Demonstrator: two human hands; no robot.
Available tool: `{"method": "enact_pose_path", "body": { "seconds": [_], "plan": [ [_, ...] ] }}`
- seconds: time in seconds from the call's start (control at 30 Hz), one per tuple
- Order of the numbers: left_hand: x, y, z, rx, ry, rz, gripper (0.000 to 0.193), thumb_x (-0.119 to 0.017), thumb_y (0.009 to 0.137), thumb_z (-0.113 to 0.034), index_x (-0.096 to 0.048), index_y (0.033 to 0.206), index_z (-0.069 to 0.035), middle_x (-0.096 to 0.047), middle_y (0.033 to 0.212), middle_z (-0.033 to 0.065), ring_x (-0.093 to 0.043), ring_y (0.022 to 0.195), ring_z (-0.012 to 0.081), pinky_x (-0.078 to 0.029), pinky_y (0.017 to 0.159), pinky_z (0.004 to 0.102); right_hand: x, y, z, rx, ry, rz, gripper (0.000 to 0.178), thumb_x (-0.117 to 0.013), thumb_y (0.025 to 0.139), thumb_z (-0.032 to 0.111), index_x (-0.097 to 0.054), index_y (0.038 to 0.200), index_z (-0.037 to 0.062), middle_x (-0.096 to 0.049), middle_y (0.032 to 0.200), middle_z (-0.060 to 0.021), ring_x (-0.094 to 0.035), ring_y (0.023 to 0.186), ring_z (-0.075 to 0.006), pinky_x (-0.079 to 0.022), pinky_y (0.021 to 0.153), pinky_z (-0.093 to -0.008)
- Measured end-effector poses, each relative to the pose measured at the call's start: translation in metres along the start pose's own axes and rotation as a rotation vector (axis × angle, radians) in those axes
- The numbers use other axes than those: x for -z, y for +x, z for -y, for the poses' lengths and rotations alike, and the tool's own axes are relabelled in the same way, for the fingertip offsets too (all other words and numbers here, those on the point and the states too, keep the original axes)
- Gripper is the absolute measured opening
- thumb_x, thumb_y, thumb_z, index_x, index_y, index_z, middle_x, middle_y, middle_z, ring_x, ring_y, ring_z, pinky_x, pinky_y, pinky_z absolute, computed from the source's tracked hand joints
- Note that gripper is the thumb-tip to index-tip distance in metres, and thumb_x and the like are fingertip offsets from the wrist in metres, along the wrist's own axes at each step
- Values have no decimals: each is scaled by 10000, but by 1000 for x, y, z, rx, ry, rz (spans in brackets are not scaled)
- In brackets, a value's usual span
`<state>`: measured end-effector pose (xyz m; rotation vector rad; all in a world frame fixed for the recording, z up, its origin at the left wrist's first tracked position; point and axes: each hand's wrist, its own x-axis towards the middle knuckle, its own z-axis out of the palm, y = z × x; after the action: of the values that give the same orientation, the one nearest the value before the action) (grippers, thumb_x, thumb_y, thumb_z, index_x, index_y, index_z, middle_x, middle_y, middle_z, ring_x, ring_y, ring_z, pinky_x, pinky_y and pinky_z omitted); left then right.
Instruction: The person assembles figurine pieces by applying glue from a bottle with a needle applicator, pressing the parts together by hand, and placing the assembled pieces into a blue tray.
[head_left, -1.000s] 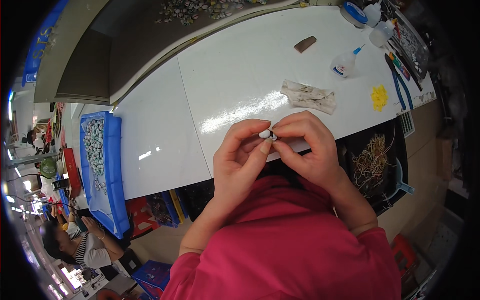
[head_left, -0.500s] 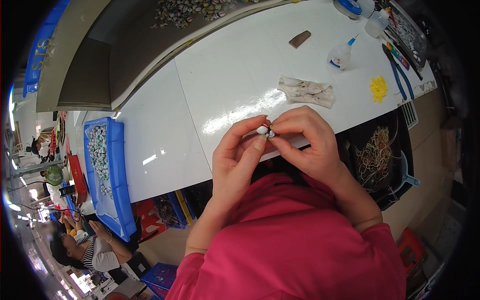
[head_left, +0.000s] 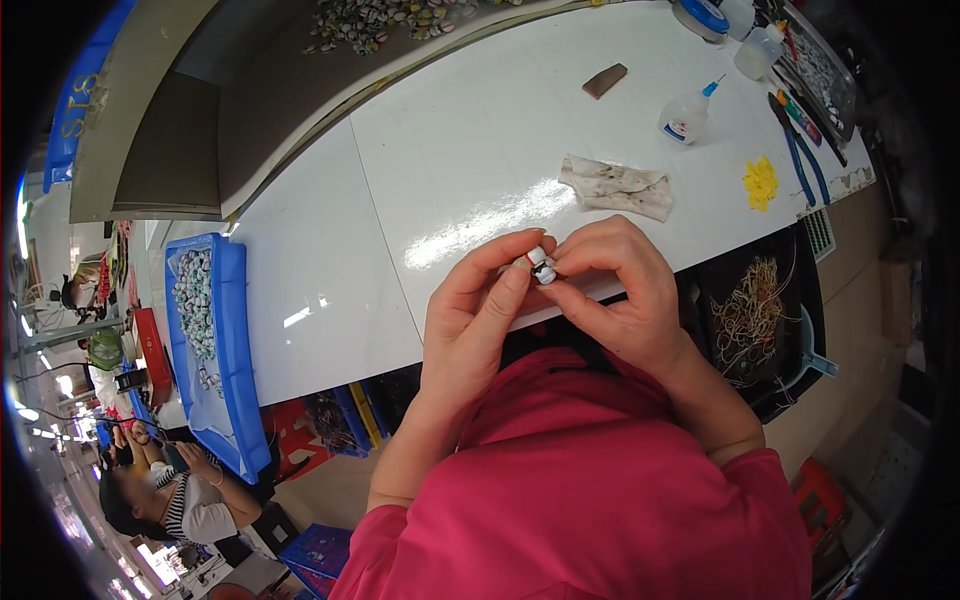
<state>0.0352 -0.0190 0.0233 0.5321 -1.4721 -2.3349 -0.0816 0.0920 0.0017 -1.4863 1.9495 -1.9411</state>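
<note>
Between my two hands, just over the table's near edge, is a small white figurine (head_left: 541,266) with black and red parts. My left hand (head_left: 485,300) pinches it from the left between thumb and forefinger. From the other side, the thumb and forefinger of my right hand (head_left: 618,278) close on its right end. Fingertips cover part of the figurine. On the table beyond my right hand lies a stained, folded white cloth (head_left: 617,187).
A blue tray (head_left: 232,340) of small figurines stands at the left. Right of the cloth are a dropper bottle (head_left: 686,115), yellow pieces (head_left: 760,183) and blue-handled pliers (head_left: 797,150). A brown block (head_left: 604,80) lies farther back. A bin of tangled strands (head_left: 750,315) sits below right.
The figurine has turned between my fingers, so more of its white and black surface shows. My hands have shifted only slightly.
</note>
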Motion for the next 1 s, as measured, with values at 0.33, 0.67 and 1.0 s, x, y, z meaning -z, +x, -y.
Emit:
{"method": "enact_pose_path", "body": {
  "seconds": [0.33, 0.67, 1.0],
  "plan": [
    [5, -2, 5, 9, 0, 41, 289, -460, 981, -123, -526, 1232, 4, -561, 1211, 113, -555, 1087, 170, -474, 940, 306, -4, -4, 1, -30, -6, 7, 247, -730, 682, -21, -576, 852, 70, -621, 834, -46, -609, 776, -218, -494, 656, -314],
    [20, -17, -14, -79, 35, -129, 195, -548, 920, -29, -567, 1111, 7, -598, 1075, 87, -601, 977, 158, -498, 878, 290, 2, -11, 8, -70, -60, 101, 268, -747, 681, 25, -593, 900, 45, -626, 881, -94, -601, 798, -272, -485, 695, -346],
    [218, -52, -159, -837, 1792, -1213, 286, -564, 902, -93, -556, 1170, 5, -616, 1066, 120, -571, 1018, 224, -412, 925, 317, 32, 6, 7, -71, 15, 273, 223, -737, 692, 46, -594, 863, 60, -633, 868, -79, -599, 774, -257, -465, 657, -340]
  ]
}}
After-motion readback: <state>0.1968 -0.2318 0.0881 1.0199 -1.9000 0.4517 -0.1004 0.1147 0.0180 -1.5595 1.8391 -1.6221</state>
